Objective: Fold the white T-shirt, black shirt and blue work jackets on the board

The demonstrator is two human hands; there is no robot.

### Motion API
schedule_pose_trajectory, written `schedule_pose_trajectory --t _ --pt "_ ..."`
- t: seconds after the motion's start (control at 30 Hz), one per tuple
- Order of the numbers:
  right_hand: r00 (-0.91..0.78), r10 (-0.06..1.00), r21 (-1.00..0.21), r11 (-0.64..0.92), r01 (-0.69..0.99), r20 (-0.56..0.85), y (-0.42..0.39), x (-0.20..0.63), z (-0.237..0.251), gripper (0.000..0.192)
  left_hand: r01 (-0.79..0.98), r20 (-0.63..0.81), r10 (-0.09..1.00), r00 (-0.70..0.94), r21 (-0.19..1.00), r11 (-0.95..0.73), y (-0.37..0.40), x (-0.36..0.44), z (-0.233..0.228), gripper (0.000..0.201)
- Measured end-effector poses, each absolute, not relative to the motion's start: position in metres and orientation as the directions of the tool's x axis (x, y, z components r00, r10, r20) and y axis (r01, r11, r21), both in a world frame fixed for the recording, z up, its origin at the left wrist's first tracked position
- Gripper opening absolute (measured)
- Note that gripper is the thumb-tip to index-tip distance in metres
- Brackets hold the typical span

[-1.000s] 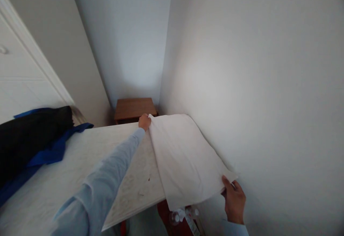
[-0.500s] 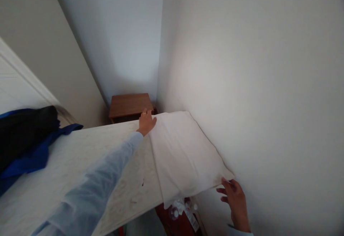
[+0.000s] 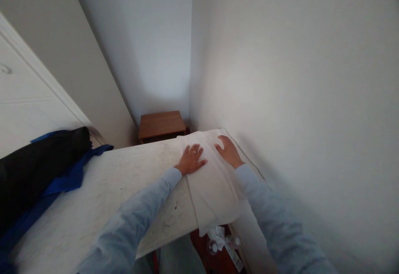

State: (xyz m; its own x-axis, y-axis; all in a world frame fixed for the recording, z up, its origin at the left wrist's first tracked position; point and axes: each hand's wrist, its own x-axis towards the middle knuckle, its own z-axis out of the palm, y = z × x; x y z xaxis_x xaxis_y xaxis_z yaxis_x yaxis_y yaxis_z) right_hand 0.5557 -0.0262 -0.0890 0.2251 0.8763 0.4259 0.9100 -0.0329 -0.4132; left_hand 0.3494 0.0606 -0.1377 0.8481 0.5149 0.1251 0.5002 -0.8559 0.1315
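Note:
A white cloth lies over the right end of the table, against the wall, with its near corner hanging past the front edge. My left hand rests flat on the cloth's left part, fingers spread. On the far right part of the cloth is my right hand, its thumb and fingers apart, palm turned down. Whether the right hand presses on the fabric or hovers just over it, I cannot tell. The right forearm covers some of the cloth's right edge.
The pale table has stains. Black and blue garments lie at its left. A brown wooden stand is in the far corner. Clear plastic bottles sit below the front edge. The wall closes off the right.
My right hand has left the cloth's near right corner and moved to its far part. My left hand has gone from the far edge to lie flat on the cloth. The view has shifted slightly.

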Motion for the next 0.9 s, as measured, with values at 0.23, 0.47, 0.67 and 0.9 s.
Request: schedule_pose_trajectory --t 0.23,0.47,0.67,0.9 --pt "0.279 0.959 -0.128 -0.27 0.954 0.058 0.053 0.613 -0.124 0.049 0.507 0.109 0.52 0.847 0.129 -0.852 0.057 0.346 -0.138 0.074" --pt "0.263 0.96 -0.066 -0.257 0.964 0.097 0.048 0.626 -0.143 0.053 0.49 0.169 0.529 0.832 0.225 -0.842 0.06 0.347 -0.142 0.07" --pt "0.28 0.959 -0.009 -0.28 0.96 0.05 0.051 0.632 -0.147 0.056 0.43 0.339 0.67 0.661 0.561 -0.708 0.06 0.32 -0.143 0.045" --pt "0.285 0.958 0.025 -0.285 0.958 0.023 0.06 0.612 -0.13 0.054 0.504 0.385 0.72 0.578 0.526 -0.686 0.039 0.19 -0.121 0.035"
